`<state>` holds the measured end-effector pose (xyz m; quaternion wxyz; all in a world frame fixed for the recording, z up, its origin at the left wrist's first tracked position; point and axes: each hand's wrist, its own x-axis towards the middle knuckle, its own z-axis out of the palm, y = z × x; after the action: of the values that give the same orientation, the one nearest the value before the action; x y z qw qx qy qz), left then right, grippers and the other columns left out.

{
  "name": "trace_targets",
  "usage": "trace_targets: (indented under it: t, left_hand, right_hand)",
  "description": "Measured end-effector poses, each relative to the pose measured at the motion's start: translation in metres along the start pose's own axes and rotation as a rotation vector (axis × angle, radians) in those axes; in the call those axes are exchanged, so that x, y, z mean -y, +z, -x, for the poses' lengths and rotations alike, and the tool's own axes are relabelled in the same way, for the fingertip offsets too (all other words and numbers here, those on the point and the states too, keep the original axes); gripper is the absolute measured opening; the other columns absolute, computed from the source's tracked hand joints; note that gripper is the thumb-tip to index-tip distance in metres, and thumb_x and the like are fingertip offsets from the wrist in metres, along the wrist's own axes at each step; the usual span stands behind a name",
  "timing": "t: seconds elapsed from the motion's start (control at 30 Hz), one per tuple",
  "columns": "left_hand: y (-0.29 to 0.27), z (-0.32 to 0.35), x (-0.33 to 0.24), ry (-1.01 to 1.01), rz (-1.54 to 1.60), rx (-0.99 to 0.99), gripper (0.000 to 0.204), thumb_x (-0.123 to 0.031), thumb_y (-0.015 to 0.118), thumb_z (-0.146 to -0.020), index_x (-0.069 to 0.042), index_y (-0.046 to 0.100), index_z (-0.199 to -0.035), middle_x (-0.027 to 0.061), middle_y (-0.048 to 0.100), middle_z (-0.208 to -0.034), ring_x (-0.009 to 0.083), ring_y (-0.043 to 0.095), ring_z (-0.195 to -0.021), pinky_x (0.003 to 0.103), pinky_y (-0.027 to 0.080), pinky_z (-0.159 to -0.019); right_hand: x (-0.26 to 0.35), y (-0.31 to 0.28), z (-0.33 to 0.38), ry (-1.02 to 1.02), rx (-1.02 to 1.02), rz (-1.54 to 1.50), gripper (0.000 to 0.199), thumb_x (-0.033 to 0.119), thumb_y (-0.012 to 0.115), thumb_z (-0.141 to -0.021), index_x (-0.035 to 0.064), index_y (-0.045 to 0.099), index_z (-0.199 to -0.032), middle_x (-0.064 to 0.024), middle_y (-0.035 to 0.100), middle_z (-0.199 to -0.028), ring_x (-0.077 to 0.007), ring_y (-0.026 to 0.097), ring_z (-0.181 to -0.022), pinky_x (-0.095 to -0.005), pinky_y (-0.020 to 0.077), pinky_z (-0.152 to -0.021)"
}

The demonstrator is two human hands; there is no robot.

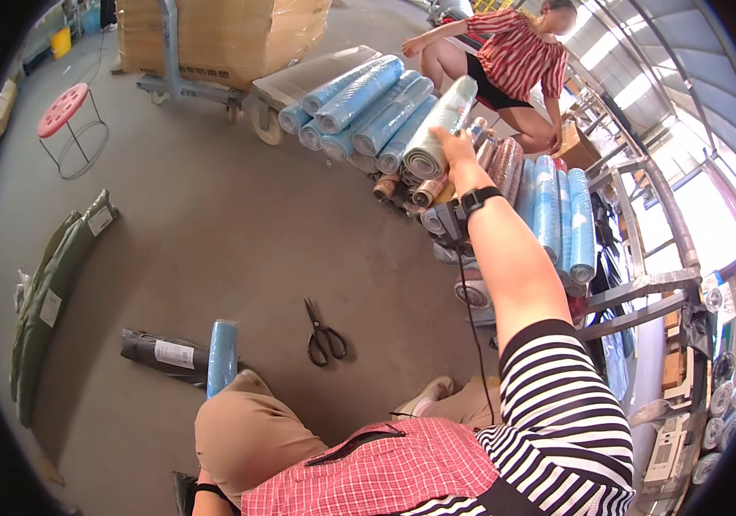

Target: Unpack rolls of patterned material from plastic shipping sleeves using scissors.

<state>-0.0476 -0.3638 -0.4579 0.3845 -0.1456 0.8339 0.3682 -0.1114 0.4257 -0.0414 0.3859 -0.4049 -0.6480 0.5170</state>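
Observation:
My right hand (459,150) reaches forward and grips a pale green plastic-wrapped roll (453,105) by its side, thumb on top and the far fingers hidden. The roll lies at the right end of a stack of light blue wrapped rolls (383,110). Under and beside it are brown patterned rolls (505,162). Of my left arm only a bit of wrist with a black band shows by my knee; the hand itself is out of view. Black-handled scissors (326,343) lie on the floor before me, near a short blue roll (222,357) and a black wrapped parcel (166,354).
Long green wrapped parcels (56,297) lie at the left, below a pink round stool (64,110). A large carton (221,43) stands beside a wheeled cart (299,82) behind the stack. Another person (514,56) sits beyond the rolls. A metal frame (643,288) stands at the right.

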Motion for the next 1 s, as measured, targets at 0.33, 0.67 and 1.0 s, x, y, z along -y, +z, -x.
trace_targets:
  t: [0.33,0.67,1.0]
  left_hand:
    - [-0.100,0.106,-0.153,0.703,-0.008,-0.340,0.039,-0.016,0.081,-0.069,0.000,0.062,-0.099,0.0135,0.068,-0.089,0.0207,0.063,-0.078,0.035,0.053,-0.074]
    - [-0.145,0.267,-0.426,1.086,0.551,0.042,0.052,0.000,0.070,-0.081,0.004,0.052,-0.130,0.0103,0.065,-0.112,0.0199,0.064,-0.100,0.034,0.052,-0.090]
    - [-0.029,0.378,-0.508,1.105,0.840,0.469,0.038,-0.025,0.064,-0.095,0.001,0.056,-0.121,0.0084,0.066,-0.105,0.0165,0.065,-0.093,0.033,0.054,-0.081]
  right_hand:
    - [-0.056,-0.009,0.100,-0.319,0.175,0.490,0.063,0.033,0.069,-0.082,-0.0028,0.052,-0.131,-0.0267,0.064,-0.118,-0.0349,0.065,-0.109,-0.0403,0.0505,-0.093]
    - [0.037,-0.036,0.303,-0.257,0.876,0.059,0.056,0.020,0.068,-0.091,0.0031,0.046,-0.139,-0.0150,0.062,-0.124,-0.0186,0.061,-0.108,-0.0330,0.0499,-0.094]
    - [0.096,-0.067,0.404,-0.096,1.170,-0.531,0.103,0.022,0.081,-0.078,0.0055,0.016,-0.156,-0.0153,0.049,-0.137,-0.0223,0.052,-0.123,-0.0380,0.0429,-0.103]
